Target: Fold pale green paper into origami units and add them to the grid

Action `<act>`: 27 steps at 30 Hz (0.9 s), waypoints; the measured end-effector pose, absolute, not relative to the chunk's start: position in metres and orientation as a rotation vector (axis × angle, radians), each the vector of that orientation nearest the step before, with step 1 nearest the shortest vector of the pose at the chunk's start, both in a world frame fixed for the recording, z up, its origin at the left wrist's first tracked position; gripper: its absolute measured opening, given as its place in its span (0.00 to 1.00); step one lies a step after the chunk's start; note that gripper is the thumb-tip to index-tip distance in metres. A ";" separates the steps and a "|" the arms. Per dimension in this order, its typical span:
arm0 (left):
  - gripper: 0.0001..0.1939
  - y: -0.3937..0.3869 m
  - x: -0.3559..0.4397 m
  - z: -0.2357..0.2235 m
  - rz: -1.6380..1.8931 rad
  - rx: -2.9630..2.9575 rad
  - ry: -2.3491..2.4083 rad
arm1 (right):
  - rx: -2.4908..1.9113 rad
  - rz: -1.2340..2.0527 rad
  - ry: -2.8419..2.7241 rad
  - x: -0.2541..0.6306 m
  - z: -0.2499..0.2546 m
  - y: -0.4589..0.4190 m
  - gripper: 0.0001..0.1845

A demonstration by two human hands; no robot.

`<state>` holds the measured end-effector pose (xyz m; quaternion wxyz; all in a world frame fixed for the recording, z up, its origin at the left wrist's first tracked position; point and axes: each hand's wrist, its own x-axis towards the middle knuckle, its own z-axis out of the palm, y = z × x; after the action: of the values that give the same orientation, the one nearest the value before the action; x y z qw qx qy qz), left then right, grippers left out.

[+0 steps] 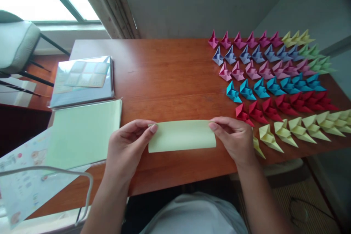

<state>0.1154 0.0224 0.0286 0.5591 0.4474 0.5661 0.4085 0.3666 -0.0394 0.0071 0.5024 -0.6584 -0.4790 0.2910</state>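
A pale green strip of paper (pixel 182 137) is stretched level between my two hands, just over the front of the wooden table. My left hand (pixel 131 142) pinches its upper left corner between thumb and fingers. At the upper right corner, my right hand (pixel 234 137) grips it the same way. The strip is a wide rectangle, slightly curved along its top edge. To the left of my left hand lies a stack of light green paper (pixel 85 131). Close by my right hand stand folded red paper boats (pixel 270 110) and pale yellow paper boats (pixel 297 130).
Rows of folded paper in turquoise (pixel 260 88), pink (pixel 251 70), lilac (pixel 245 55) and magenta (pixel 238 40) fill the table's right side. A plastic-wrapped pack (pixel 82 80) lies at the back left. A white cable (pixel 89 190) crosses a printed sheet (pixel 27 175) at the front left.
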 end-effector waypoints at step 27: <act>0.09 0.024 0.119 0.038 0.836 1.236 1.326 | -1.437 1.082 -1.012 0.373 0.012 -0.034 0.13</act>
<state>0.1187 0.0244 0.0375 0.5419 0.5205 0.5583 0.3518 0.3727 -0.0340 0.0118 0.5133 -0.5974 -0.4208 0.4501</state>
